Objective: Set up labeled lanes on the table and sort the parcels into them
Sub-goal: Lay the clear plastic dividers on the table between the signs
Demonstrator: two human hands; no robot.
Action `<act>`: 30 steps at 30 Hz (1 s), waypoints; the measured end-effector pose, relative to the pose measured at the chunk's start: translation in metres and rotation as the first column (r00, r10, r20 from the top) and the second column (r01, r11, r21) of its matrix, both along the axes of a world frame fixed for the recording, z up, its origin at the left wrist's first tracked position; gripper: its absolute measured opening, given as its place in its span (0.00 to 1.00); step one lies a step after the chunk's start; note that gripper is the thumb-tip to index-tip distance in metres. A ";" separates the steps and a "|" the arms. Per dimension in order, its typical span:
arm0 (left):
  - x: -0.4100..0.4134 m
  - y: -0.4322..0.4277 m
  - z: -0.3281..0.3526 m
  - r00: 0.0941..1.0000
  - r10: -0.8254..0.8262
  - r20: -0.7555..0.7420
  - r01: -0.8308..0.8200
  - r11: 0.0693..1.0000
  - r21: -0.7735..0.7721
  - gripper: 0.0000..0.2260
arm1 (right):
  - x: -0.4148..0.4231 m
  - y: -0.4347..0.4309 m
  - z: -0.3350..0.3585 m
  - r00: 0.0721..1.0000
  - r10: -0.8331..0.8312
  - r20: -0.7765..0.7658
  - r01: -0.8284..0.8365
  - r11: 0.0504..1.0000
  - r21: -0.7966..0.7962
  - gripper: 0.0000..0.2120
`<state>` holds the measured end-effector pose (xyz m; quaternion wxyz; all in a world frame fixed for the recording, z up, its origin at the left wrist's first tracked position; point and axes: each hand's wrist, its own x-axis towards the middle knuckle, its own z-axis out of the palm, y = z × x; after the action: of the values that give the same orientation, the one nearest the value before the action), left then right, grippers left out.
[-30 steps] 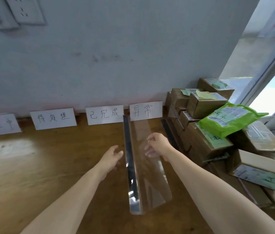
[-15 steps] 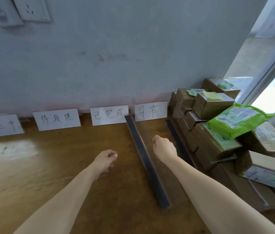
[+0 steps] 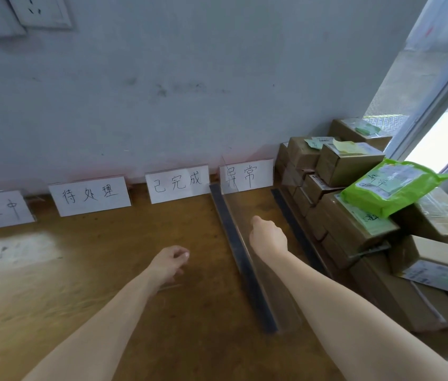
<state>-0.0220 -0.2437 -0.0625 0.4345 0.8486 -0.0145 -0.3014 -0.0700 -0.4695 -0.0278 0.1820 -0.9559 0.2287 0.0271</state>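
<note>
Four labels stand and a divider lies beside the right hand, its fingers hidden, left hand loosely curled on nothing; parcels all unsorted

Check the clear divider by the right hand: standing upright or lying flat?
Upright. The clear divider stands on its dark base strip on the table, its clear wall overlapping the label card behind.

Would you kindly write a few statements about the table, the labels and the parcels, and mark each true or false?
1. The green bag lies on top of the stacked boxes. True.
2. The left hand holds a parcel. False: it holds nothing.
3. The paper labels stand along the wall. True.
4. The clear divider lies left of every label. False: it runs forward from between the two rightmost labels.
5. The right hand is beside the divider. True.
</note>
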 end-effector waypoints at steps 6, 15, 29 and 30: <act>0.004 0.007 -0.004 0.999 -0.028 0.035 0.028 1.000 0.005 0.06 | 0.013 0.012 -0.003 1.000 -0.012 -0.024 0.011 0.999 -0.048 0.10; 0.028 0.013 -0.006 0.995 -0.088 0.054 0.086 0.995 0.048 0.10 | 0.023 0.010 -0.002 0.995 -0.018 -0.095 0.014 0.999 -0.041 0.11; 0.098 -0.046 0.014 0.929 -0.221 0.296 0.163 0.964 0.208 0.15 | 0.103 -0.012 0.002 0.994 0.109 -0.029 -0.110 0.993 -0.037 0.12; 0.107 -0.051 0.016 0.919 -0.230 0.320 0.157 0.958 0.240 0.15 | 0.112 -0.015 0.002 0.992 0.123 -0.024 -0.124 0.992 -0.037 0.13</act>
<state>0.0848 -0.2944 -0.0467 0.3015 0.9234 -0.1428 -0.1897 0.0424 -0.4840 -0.0261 0.1591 -0.9712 0.1718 0.0445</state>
